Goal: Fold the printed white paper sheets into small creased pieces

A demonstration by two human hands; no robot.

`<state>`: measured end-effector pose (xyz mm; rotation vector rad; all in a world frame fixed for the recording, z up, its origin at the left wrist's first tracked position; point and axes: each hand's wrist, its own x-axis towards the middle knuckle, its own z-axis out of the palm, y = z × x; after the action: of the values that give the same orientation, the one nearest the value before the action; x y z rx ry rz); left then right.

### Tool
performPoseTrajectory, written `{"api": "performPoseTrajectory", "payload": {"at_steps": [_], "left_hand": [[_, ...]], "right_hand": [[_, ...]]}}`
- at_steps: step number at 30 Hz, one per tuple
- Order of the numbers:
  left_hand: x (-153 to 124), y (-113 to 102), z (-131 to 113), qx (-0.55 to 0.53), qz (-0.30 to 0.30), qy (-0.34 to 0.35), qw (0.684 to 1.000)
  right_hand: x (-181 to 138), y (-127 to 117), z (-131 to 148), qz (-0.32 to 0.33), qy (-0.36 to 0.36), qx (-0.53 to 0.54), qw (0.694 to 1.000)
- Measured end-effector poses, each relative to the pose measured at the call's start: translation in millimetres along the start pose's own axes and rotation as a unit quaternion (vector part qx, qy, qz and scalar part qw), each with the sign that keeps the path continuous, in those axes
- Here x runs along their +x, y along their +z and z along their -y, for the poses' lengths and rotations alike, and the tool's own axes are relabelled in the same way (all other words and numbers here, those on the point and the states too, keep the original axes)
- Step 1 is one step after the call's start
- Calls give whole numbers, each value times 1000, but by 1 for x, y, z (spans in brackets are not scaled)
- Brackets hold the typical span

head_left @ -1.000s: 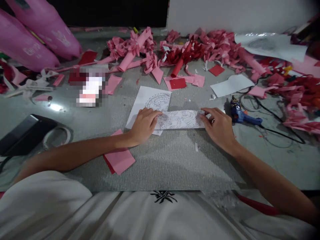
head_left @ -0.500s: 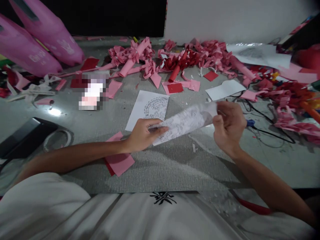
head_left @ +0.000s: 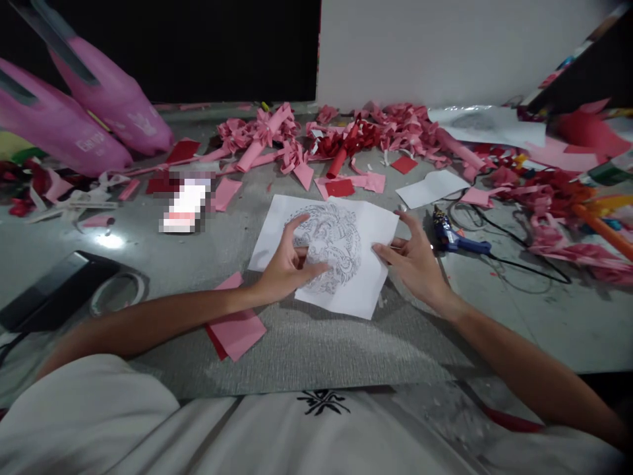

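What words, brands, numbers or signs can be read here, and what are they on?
"En...", seemingly: white lettering on the left pink object; the rest, and smaller marks below, too blurred to read.
White emblem on the pink object beside it: no readable letters.
Black emblem on the shirt: no readable letters.
Lit screen: pixelated, unreadable.
Printed sheet: line drawing, no readable words.
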<state>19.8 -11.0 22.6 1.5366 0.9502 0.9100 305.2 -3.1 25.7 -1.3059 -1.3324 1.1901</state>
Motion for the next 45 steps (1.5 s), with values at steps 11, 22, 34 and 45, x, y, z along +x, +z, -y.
{"api": "performPoseTrajectory", "payload": {"at_steps": [11, 22, 34, 45], "left_hand": [[11, -3, 10, 74, -59, 42, 995], [11, -4, 8, 162, -109, 138, 971], [17, 4, 12, -37, -34, -55, 997], [20, -1, 16, -38, -46, -65, 996]], "right_hand": [[-11, 7, 2, 52, -51, -47, 996], [-5, 0, 9, -22, -246, -217, 944], [-4, 8, 12, 68, 27, -56, 996], [-1, 5, 4, 99, 74, -16, 992]]}}
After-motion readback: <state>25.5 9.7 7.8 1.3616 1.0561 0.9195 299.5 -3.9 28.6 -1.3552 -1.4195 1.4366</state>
